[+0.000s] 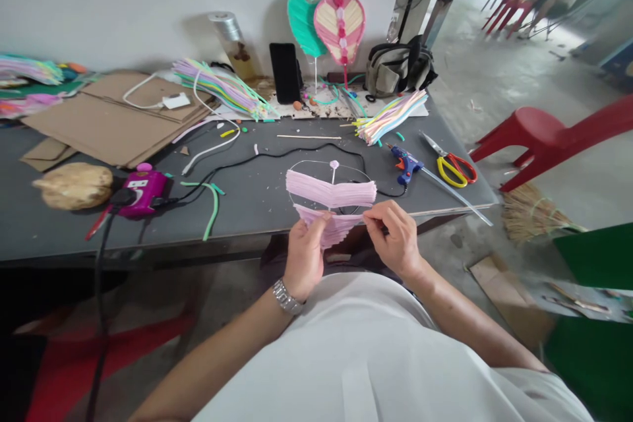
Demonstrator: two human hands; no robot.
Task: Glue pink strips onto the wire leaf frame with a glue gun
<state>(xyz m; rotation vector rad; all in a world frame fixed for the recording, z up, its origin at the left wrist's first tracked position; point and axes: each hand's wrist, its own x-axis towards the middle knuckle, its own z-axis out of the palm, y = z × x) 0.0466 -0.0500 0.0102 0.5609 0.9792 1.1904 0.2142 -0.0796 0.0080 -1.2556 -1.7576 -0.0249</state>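
both hands are up just in front of the table edge: left hand (304,257) is closed around the lower bunch of pink strips (332,225), and right hand (393,231) pinches the side of that bunch between thumb and fingers. the strips sit on a thin wire frame (307,163), with a second pink band (331,189) across it, and the whole piece is held up over the table (257,217). it looks really light and floppy, and the wire probably bends easily, so i'd grip where the strips bunch against the wire, not by loose ends. around it are a blue glue gun (406,165), yellow scissors (452,169), a black cord (297,153) and cardboard (113,125). past the table, a red chair (539,135) stands on the concrete floor (494,79).
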